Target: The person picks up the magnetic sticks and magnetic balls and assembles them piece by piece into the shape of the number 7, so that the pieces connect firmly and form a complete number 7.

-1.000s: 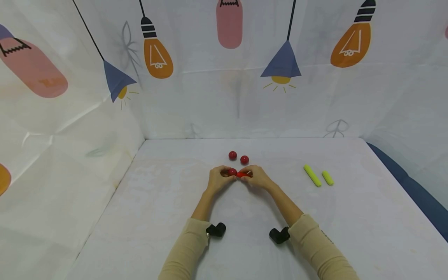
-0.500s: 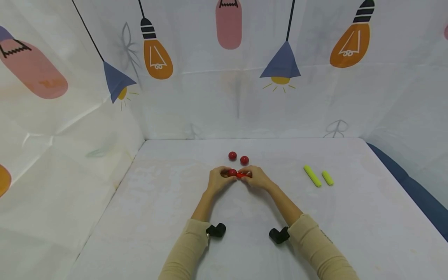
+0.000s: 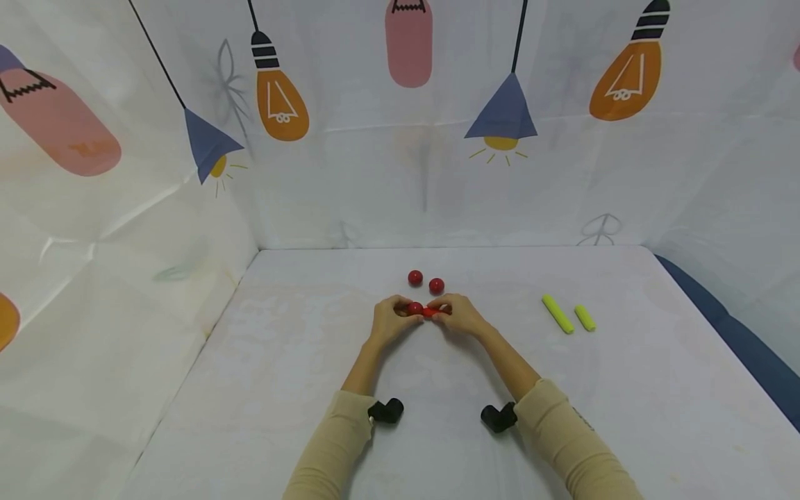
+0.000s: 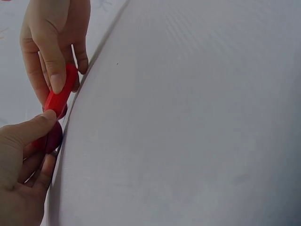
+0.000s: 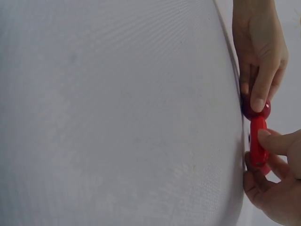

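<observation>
In the head view, both hands meet near the middle of the table. My left hand (image 3: 387, 322) pinches a dark red ball (image 3: 415, 308) between thumb and fingers. Against that ball lies the end of a short bright red stick (image 4: 60, 94), gripped by my right hand (image 3: 462, 317). From the right wrist side, the stick (image 5: 258, 141) and the ball (image 5: 264, 109) appear in line and touching; whether they are joined cannot be told. Fingers cover part of both pieces. Just beyond the hands sit two more dark red balls, one left (image 3: 415, 278) and one right (image 3: 436, 286).
Two yellow-green sticks, a longer one (image 3: 557, 314) and a shorter one (image 3: 585, 317), lie to the right on the white table (image 3: 300, 333). A white printed sheet (image 3: 375, 180) hangs behind the table's far edge and along the sides.
Hardly anything differs: both hands keep hold of the ball and the stick in the same place, with only slight shifts of the right-hand fingers. The loose balls and yellow-green sticks have stayed put.
</observation>
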Tool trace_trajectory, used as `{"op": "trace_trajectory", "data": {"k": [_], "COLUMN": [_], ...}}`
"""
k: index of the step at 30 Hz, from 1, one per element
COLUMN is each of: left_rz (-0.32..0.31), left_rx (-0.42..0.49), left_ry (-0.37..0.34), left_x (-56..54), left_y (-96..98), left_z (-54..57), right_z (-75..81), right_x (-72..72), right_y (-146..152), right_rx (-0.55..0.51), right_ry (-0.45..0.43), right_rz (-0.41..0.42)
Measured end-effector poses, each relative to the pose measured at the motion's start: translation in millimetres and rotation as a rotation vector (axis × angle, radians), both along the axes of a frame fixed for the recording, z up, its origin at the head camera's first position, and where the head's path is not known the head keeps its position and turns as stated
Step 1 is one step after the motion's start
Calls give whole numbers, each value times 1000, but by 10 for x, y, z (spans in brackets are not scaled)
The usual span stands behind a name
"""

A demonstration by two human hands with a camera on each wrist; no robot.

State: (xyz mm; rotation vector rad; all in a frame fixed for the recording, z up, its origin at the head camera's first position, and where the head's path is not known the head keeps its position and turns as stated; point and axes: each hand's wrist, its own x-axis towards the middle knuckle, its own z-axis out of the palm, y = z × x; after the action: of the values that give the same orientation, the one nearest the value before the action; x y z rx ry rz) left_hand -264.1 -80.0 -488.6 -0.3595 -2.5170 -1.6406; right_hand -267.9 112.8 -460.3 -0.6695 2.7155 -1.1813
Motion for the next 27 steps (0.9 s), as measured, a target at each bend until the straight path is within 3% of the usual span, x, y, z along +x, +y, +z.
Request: {"op": "trace_trajectory", "data": {"k": [11, 22, 27], "left_rz": [-57, -24, -11], "left_rx": [-57, -60, -72], "left_ry": [-1, -8, -5], "left_x": [-41, -45, -47], "left_y": [-19, -41, -51], "left_z": [41, 43, 50], "right_z": [-1, -6, -19], "right_x": [-50, -78, -114], "right_y": [43, 170, 237], "right_rx": [-49, -71, -127], "right_ry": [-48, -40, -50], "right_rz": [-3, -16, -60]}}
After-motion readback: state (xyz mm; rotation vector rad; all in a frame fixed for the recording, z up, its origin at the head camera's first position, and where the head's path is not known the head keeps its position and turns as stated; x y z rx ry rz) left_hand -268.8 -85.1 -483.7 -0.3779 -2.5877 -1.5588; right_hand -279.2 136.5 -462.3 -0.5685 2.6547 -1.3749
